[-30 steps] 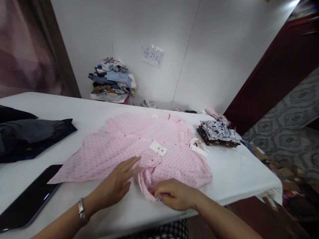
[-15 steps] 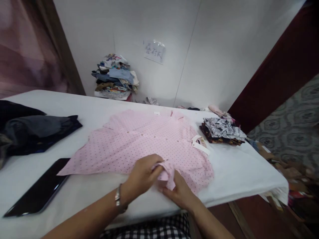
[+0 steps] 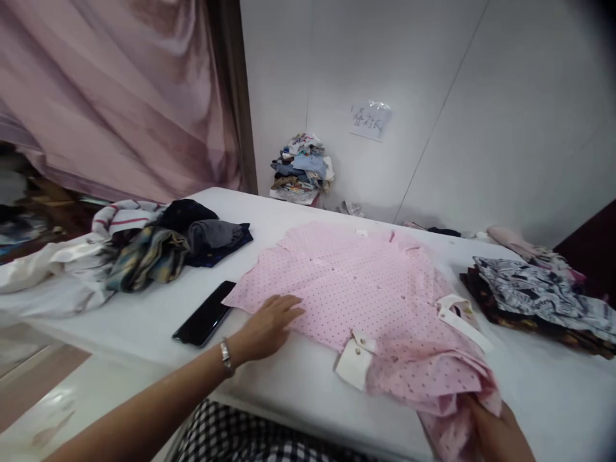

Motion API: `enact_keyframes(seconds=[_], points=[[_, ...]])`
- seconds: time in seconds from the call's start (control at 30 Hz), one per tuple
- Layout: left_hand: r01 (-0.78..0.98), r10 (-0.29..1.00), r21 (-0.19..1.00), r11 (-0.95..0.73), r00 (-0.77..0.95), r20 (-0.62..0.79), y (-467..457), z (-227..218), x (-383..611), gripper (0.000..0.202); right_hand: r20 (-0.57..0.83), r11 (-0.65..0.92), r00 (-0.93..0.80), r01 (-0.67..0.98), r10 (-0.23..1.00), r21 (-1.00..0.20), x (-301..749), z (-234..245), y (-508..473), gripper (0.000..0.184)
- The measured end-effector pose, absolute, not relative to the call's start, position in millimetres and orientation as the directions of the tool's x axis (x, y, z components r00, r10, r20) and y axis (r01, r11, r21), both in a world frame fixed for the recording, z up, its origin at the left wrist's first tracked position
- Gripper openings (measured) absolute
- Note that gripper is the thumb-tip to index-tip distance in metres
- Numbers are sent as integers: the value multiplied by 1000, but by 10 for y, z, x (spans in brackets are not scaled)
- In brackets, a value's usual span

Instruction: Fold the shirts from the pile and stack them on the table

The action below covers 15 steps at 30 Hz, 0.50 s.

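A pink dotted shirt [image 3: 346, 282] lies spread, buttons up, on the white-covered table [image 3: 308, 378]. Its white collar [image 3: 462, 321] points right, and a sleeve with a white cuff [image 3: 355, 362] lies bent along the near side. My left hand [image 3: 267, 327] rests palm down at the shirt's near lower edge, fingers outstretched and holding nothing. At the lower right, my right hand [image 3: 498, 427] grips bunched pink fabric near the shoulder of that sleeve; the cloth hides its fingertips.
A black phone [image 3: 205, 316] lies left of the shirt. Beyond it is a heap of loose clothes [image 3: 149, 247]. Folded patterned garments [image 3: 529, 295] are stacked at the right, and a tall clothes pile [image 3: 301, 167] stands by the wall under a paper sign [image 3: 370, 120].
My hands were together at the cuff and have moved apart, left hand to the hem, right hand to the shoulder. The sleeve now lies bent with its cuff showing. The view has swung left.
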State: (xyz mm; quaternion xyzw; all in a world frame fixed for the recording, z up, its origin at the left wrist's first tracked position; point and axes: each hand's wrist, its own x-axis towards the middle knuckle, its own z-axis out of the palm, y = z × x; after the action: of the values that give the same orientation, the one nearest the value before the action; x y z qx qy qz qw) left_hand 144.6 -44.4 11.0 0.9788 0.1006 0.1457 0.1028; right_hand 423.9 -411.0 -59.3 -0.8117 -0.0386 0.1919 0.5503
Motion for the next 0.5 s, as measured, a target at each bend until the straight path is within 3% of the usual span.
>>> enact_keyframes(seconds=[0.2, 0.37, 0.43, 0.5], points=[[459, 466, 81, -885, 876, 124, -39, 43, 1071, 59, -280, -302, 881, -167, 382, -938, 4223, -194, -3793, 62], [539, 537, 22, -842, 833, 132, 140, 30, 1060, 52, -81, -193, 759, 59, 646, -979, 4202, 296, -3482, 50], [540, 535, 4, -842, 834, 132, 219, 15, 1076, 52, -32, -168, 751, 106, 659, -980, 4300, 470, -3339, 50], [543, 539, -11, -839, 835, 114, 306, 0, 1098, 53, -32, -84, 816, 20, 577, -996, 4484, 641, -3157, 50]])
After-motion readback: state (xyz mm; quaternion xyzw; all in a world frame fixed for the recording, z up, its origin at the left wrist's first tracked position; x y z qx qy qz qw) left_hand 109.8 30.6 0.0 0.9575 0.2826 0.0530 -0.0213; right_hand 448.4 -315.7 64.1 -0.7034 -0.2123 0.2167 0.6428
